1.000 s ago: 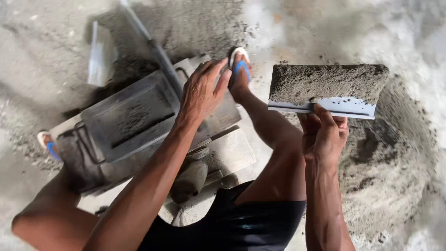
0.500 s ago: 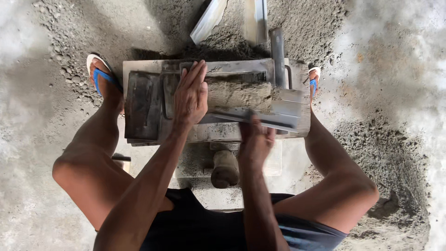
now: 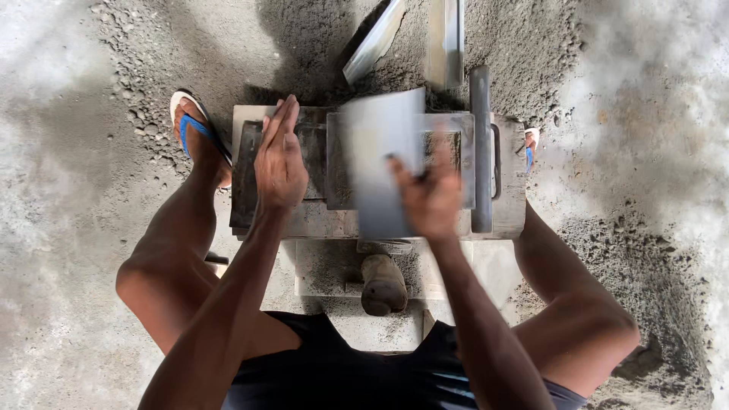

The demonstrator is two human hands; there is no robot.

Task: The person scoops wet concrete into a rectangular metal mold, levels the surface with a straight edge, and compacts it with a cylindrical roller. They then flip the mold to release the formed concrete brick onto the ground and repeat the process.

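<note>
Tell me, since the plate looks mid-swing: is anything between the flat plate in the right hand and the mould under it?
Nothing visible. The right hand holds the blurred flat plate directly over the metal mould; the left hand rests on the mould's left part, beside the plate.

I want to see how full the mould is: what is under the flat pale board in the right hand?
The flat pale board, blurred in the right hand, covers most of the metal mould. Only the mould's rim and side bar show; its filling is hidden. The left hand rests beside it.
</note>
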